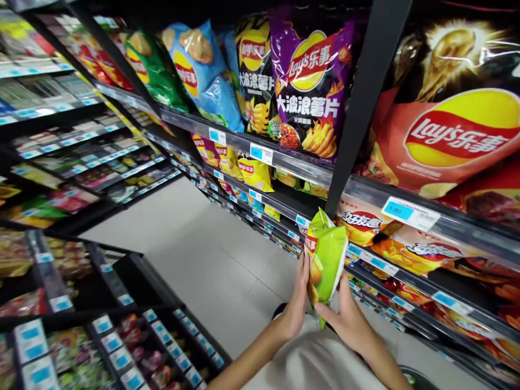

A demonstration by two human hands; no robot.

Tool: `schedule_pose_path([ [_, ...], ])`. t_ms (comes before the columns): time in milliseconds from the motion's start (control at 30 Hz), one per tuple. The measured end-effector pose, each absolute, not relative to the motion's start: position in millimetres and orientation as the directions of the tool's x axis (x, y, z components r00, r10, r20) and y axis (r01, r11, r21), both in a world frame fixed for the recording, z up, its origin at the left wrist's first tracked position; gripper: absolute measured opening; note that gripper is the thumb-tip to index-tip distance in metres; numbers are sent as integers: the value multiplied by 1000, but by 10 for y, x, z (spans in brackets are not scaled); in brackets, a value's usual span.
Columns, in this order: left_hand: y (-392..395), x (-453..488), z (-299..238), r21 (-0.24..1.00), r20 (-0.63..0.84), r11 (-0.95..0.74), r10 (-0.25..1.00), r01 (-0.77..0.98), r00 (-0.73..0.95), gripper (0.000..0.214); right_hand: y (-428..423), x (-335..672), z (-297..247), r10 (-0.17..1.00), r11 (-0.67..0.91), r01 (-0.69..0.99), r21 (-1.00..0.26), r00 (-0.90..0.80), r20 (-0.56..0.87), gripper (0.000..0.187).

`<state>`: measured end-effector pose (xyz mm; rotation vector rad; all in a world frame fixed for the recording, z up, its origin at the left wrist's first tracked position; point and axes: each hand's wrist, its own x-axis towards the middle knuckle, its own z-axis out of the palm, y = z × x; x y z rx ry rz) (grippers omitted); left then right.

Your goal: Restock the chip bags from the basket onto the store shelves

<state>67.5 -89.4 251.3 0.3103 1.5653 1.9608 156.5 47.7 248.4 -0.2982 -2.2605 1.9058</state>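
A small green bag of potato chips (328,260) is held upright in front of my body, its printed front turned to the left. My left hand (298,295) presses against its left side with the fingers pointing up. On the other side, my right hand (345,306) grips the lower part, its thumb across the near bottom edge and its fingers hidden behind the bag. The bag looks puffed and sealed at the top. Just beyond it stands the shelf rack, where orange snack packs (361,222) lie close to the bag's right side.
Large chip bags, including a purple one (311,81), a blue one (207,76) and a red-black one (450,119), fill the upper shelf. A black upright post (365,97) divides it. Divided candy bins (81,352) stand at lower left. Grey floor (195,238) runs between the racks.
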Motion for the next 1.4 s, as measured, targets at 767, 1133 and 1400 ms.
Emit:
schedule_pose_path([
  [767,-1582,-2082,2550,984,-171,68,614,-165,-770,91,-75,-777,2476,512,-325,33,-945,-834,-205,59],
  [1133,-1299,-2670,2499,990,-125,142,820,-12,-558,70,-89,-1156,2433,798,-29,-49,-998,-603,6,66],
  [1400,-1421,-2619,2423,988,73,38,727,147,-683,67,191,-1519,2588,912,158,-45,-986,-376,163,74],
])
